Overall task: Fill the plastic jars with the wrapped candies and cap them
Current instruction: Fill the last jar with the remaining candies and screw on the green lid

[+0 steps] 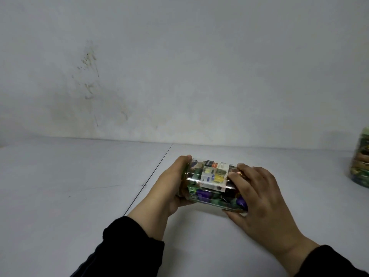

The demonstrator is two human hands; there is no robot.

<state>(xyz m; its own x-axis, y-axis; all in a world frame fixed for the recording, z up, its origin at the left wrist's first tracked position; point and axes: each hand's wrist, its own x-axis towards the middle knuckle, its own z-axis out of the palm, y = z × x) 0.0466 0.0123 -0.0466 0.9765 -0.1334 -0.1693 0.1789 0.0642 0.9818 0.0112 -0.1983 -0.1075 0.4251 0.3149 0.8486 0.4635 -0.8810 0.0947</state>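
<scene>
A clear plastic jar (211, 184) full of wrapped candies lies on its side just above the white table (79, 196), a paper label facing up. My left hand (171, 188) grips its left end, where a yellowish rim or cap shows. My right hand (257, 194) wraps over its right end, fingers curled round the wall. Purple and green wrappers show through the plastic.
A second jar (361, 160) filled with candies stands at the far right edge, partly cut off. A dark seam (151, 174) runs diagonally across the table. A stained white wall (179, 66) rises behind the table.
</scene>
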